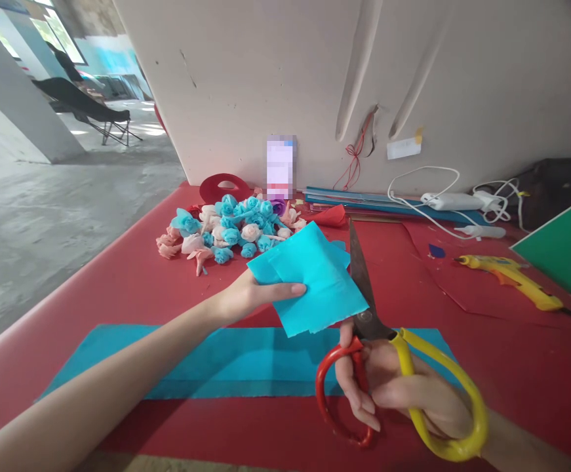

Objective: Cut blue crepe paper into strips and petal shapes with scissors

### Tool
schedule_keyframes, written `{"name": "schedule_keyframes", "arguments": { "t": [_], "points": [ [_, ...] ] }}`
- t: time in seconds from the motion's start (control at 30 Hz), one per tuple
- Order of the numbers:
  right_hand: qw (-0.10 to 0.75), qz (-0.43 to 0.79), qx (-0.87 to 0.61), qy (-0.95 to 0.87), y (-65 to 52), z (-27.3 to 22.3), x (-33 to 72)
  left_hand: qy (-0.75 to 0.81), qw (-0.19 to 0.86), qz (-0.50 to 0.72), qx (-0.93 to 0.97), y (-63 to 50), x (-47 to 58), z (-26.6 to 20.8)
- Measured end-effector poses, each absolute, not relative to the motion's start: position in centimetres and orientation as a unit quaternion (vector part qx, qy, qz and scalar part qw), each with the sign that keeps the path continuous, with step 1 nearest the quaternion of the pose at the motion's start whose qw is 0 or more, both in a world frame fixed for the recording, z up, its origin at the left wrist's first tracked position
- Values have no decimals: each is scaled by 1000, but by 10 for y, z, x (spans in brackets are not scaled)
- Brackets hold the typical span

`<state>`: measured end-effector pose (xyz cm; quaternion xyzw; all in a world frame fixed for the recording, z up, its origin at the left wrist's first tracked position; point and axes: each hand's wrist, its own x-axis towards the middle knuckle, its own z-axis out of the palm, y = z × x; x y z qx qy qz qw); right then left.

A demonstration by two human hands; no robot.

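My left hand (246, 298) pinches a stack of folded blue crepe paper (322, 278), thumb on top and the other fingers hidden beneath. In my right hand (408, 393) is a pair of scissors (364, 288) with one red and one yellow handle. The handles are spread apart, and the dark blade stands at the right edge of the paper; the other blade is hidden behind it. A long strip of blue paper (226, 364) lies on the red table below both hands. Beyond the paper sits a heap of blue, white and pink paper roses (231, 226).
A yellow glue gun (516, 278) lies at the right, near a green board (568, 252). White cables and a power strip (450, 200) run along the back. A phone (280, 167) leans on the pale panel (246, 85). A red roll of tape (221, 187) stands behind the roses.
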<state>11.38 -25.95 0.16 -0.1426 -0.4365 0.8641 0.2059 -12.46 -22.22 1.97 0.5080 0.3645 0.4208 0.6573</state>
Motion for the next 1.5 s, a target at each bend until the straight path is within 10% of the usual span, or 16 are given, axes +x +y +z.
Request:
{"name": "schedule_keyframes", "arguments": {
  "t": [1.5],
  "points": [
    [220, 852, -146, -453, -253, 4, 106, 355, 656, 366, 557, -224, -131, 21]
  ]
}}
